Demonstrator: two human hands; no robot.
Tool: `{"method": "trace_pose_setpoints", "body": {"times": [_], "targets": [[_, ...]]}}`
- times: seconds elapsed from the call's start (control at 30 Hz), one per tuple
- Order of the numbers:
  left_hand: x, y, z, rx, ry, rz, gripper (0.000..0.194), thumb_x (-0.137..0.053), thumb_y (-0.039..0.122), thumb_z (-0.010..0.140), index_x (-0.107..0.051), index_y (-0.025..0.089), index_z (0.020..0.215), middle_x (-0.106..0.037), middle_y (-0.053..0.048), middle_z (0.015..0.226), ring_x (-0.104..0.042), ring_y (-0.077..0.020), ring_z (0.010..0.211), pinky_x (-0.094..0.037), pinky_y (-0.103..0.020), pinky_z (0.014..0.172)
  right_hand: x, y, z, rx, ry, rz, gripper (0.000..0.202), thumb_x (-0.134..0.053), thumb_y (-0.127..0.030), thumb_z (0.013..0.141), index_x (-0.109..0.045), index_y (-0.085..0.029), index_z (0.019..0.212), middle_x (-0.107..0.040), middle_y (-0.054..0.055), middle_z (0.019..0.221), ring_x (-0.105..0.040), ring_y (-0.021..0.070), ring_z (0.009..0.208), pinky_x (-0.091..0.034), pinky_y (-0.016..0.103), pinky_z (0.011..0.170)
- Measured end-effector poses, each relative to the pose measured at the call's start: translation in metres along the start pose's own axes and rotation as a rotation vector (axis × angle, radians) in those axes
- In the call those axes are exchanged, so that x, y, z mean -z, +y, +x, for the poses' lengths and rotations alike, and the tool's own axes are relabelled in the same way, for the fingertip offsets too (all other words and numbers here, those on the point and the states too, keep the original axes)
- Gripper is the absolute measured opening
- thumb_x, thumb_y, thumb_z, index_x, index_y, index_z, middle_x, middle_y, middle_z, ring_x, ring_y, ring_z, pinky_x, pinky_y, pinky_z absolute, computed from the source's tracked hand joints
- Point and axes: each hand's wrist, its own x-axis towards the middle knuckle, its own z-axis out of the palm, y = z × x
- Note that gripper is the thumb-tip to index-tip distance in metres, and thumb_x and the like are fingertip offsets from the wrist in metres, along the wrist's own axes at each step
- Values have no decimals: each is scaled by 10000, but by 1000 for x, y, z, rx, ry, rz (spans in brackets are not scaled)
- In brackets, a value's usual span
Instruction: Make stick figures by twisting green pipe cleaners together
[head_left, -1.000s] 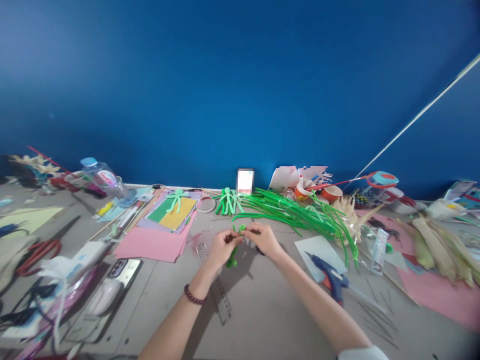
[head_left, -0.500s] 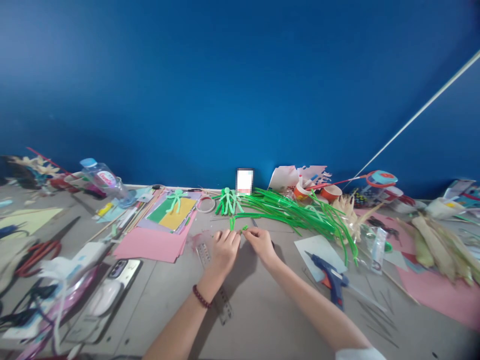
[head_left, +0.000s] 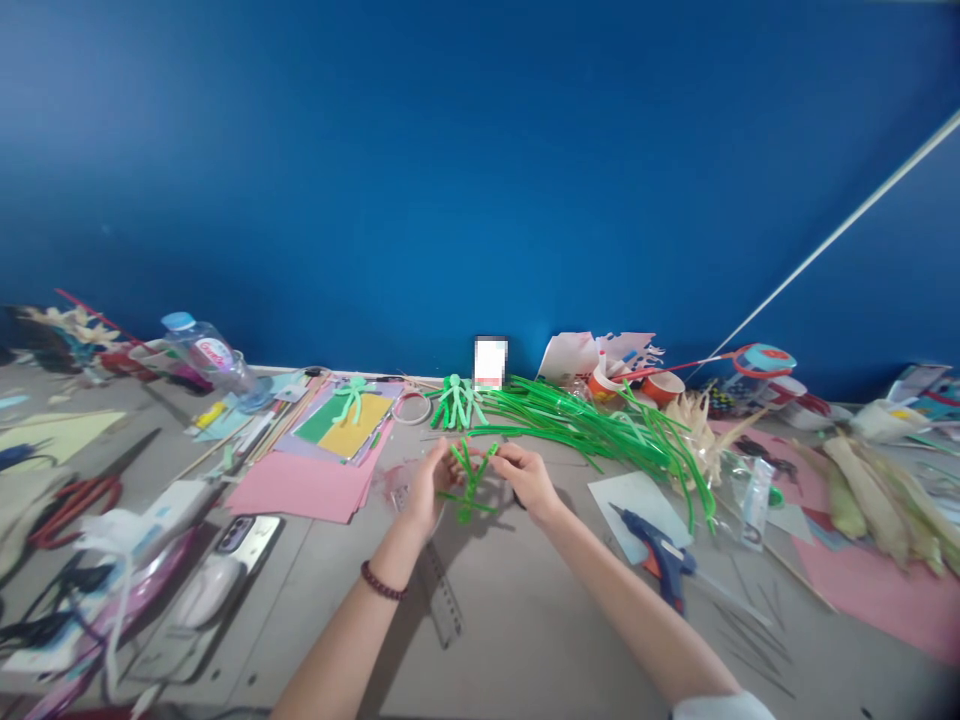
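Note:
A small green pipe-cleaner figure (head_left: pixel 469 490) hangs between my hands above the grey table, its round loop end low and two limbs pointing up. My left hand (head_left: pixel 429 488), with a dark bead bracelet at the wrist, is closed at the figure's left side, fingers curled behind it. With thumb and fingers pinched together, my right hand (head_left: pixel 529 480) grips the tip of the upper right limb. Behind them, finished-looking green figures (head_left: pixel 454 402) stand by the wall, beside a heap of green pipe cleaners (head_left: pixel 592 425). A clear ruler (head_left: pixel 442 600) lies under my left forearm.
To the left are pink paper sheets (head_left: pixel 300 487), another green figure (head_left: pixel 350 400), a phone (head_left: pixel 244 535), scissors (head_left: pixel 75 510) and a water bottle (head_left: pixel 214 355). On the right lie a blue glue gun (head_left: pixel 660 555), paper cups (head_left: pixel 662 385) and dried husks (head_left: pixel 870 490).
My left hand has turned and shifted slightly left, so the figure it covered now shows. Both of the figure's upper limbs stand in a V. My right hand stays almost in place.

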Motion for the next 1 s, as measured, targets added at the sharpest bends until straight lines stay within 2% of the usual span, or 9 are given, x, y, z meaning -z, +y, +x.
{"method": "trace_pose_setpoints", "body": {"times": [0.1,0.2,0.3,0.4,0.5,0.6,0.77,0.9,1.0], "targets": [[3,1,2,189,-179,-164,639,-368,688,782,-673,127,795,-646,-115,701,-601,-215,671,-448,-319,569,3,-1,1,21,-51,45,351,-615,-413,708,-464,-192,481,-416,-21,566,-422,131,614,-356,257,616],[-1,0,-1,252,-224,-129,397,-599,533,731,-668,142,743,-634,-67,664,-576,-159,609,-434,-278,569,5,-4,1,50,-129,104,315,-619,-393,730,-524,-194,505,-473,-10,589,-473,145,674,-387,267,688],[-7,-2,-7,278,-288,-106,297,-721,397,654,-673,129,772,-635,-41,670,-532,-119,579,-406,-249,572,5,-7,-1,54,-228,149,277,-616,-395,755,-611,-194,566,-534,9,628,-528,163,726,-416,289,736],[-11,-4,-10,259,-329,-107,306,-730,411,643,-670,123,727,-615,-34,644,-480,-99,550,-375,-237,550,5,-10,-2,47,-229,148,293,-640,-428,735,-633,-195,558,-547,21,649,-561,187,802,-430,304,770],[-9,-7,-8,206,-291,-51,326,-734,441,625,-647,128,657,-555,-7,576,-422,-81,513,-329,-224,511,5,-8,-1,42,-200,104,293,-657,-450,709,-653,-196,562,-554,24,664,-562,189,798,-430,303,771],[-7,-8,-6,60,-150,134,327,-717,459,630,-636,143,637,-529,7,553,-404,-87,499,-311,-226,499,3,0,1,-2,-127,62,311,-662,-462,687,-653,-180,557,-558,23,654,-540,169,722,-423,277,695],[-9,-7,-10,-450,73,748,210,-569,367,792,-651,197,699,-614,-38,686,-523,-167,675,-377,-273,642,-1,11,1,-159,-35,26,405,-645,-535,651,-597,-153,523,-477,-9,549,-411,109,536,-312,231,490],[-9,-12,-16,-723,113,1205,228,-464,237,863,-644,199,729,-612,-68,703,-545,-199,741,-351,-312,694,-2,9,-2,-138,-24,-45,460,-608,-527,677,-476,-165,425,-341,-40,467,-327,90,498,-261,229,472],[-7,-16,-17,-829,98,1385,250,-431,166,873,-648,194,750,-612,-73,688,-549,-205,725,-331,-329,690,-2,7,-3,-176,7,-59,382,-611,-465,678,-531,-164,457,-396,-35,476,-375,101,513,-297,232,500]]}}
